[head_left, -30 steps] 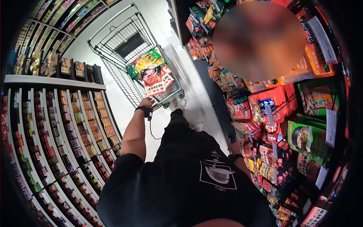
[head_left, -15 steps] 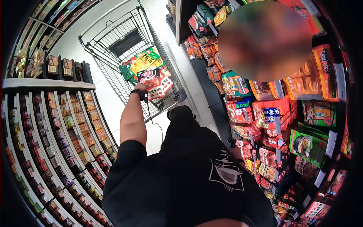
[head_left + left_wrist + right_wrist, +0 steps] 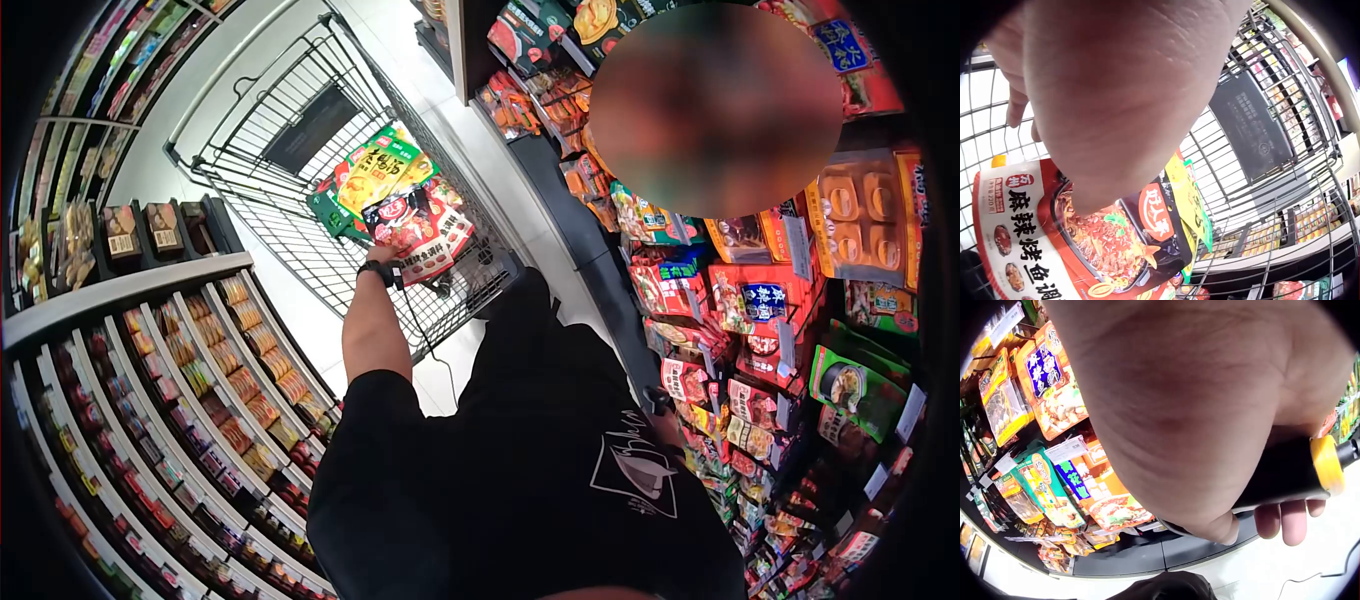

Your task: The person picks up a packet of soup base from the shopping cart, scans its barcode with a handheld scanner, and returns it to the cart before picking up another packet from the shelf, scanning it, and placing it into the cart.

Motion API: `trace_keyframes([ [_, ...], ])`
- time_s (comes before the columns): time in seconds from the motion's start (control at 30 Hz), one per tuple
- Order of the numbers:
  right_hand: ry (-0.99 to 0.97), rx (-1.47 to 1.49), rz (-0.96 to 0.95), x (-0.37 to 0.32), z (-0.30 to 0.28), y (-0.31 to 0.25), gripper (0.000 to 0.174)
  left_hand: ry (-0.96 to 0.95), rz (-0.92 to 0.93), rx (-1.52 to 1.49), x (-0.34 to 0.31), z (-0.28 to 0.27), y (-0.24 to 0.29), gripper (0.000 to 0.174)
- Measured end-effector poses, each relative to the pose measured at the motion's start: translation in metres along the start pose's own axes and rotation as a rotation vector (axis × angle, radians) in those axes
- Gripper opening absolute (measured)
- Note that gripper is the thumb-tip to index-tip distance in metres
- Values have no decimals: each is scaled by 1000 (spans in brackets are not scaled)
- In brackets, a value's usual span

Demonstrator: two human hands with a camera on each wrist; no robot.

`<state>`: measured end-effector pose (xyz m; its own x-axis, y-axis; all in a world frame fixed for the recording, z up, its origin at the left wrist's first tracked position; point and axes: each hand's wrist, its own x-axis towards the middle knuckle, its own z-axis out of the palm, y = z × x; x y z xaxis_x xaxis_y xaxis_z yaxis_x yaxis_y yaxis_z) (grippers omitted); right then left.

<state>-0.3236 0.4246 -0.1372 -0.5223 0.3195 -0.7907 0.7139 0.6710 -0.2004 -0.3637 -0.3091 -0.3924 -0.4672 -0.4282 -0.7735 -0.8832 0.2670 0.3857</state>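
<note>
In the head view my left hand (image 3: 381, 257) is at the near edge of a red-and-white seasoning packet (image 3: 425, 235) in a wire shopping cart (image 3: 245, 165). Seen from the left wrist, the thumb overlaps the packet's printed front, and the other fingers (image 3: 1016, 112) extend loosely past it. Beneath that packet lies a yellow-and-green one (image 3: 375, 180). My right hand (image 3: 1210, 425), low beside the right-hand shelves, has its fingers curled round a black cylindrical object (image 3: 1285, 472) with a yellow band near one end; its kind does not show.
Hanging seasoning packets (image 3: 755, 300) fill the rack on the right. On the left stand shelves of small packaged goods (image 3: 180, 400) with a ledge (image 3: 130, 280) above them. A dark plinth (image 3: 590, 265) edges the pale floor. A thin cable (image 3: 430, 345) hangs from the left wrist.
My left hand has moved from the cart's near edge inward to the red-and-white packet. The cart now appears larger and nearer. The right hand stays low by the rack.
</note>
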Motion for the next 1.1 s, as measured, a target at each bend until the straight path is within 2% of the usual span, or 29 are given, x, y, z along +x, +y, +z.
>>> trace_keyframes([
  [0.07,29,-16,31,-6,2,-1,30,164,-24,61,37,17,-27,39],
  [0.1,33,-18,42,-6,3,0,30,158,-23,63,55,27,-42,39],
  [0.17,28,-42,61,-3,5,4,30,243,-68,-144,77,38,-62,42],
  [0.2,23,-51,67,-2,7,5,31,240,-66,-140,72,35,-56,42],
  [0.27,5,-58,80,0,10,2,32,331,-81,-358,36,27,-31,37],
  [0.3,2,-57,83,1,10,-1,32,421,-98,-285,21,24,-18,33],
  [0.4,-33,14,42,4,10,-4,32,376,-47,-343,-15,13,7,32],
  [0.43,-57,3,42,6,8,-5,33,331,-39,-513,-7,18,-1,30],
  [0.47,-65,-13,34,10,7,-4,35,275,-63,-677,-31,14,17,29],
  [0.53,-44,-4,5,12,2,-5,35,284,17,-526,-28,17,10,31],
  [0.57,-40,-34,5,10,-2,-13,37,288,65,-535,-69,8,39,31],
  [0.6,-37,-22,2,12,-5,-12,37,311,95,-540,-59,17,28,31],
  [0.67,-49,99,36,20,-6,-6,41,362,229,-358,-60,25,23,31],
  [0.73,-60,141,16,28,-5,2,44,410,334,-208,-121,17,64,28],
  [0.8,-70,142,-85,33,-6,12,42,424,461,-329,-125,26,56,25],
  [0.83,-68,153,-82,31,-5,12,42,430,429,-290,-152,21,70,22],
  [0.87,-69,172,-85,30,-5,15,42,461,434,-246,-208,9,108,23],
  [0.93,-73,225,-73,32,1,25,31,586,485,-125,-232,6,114,25],
  [0.97,-101,273,-107,38,6,37,30,605,448,-35,-246,2,118,29],
  [1.1,-98,362,-58,34,24,65,26,673,564,-31,-300,-6,150,30],
])
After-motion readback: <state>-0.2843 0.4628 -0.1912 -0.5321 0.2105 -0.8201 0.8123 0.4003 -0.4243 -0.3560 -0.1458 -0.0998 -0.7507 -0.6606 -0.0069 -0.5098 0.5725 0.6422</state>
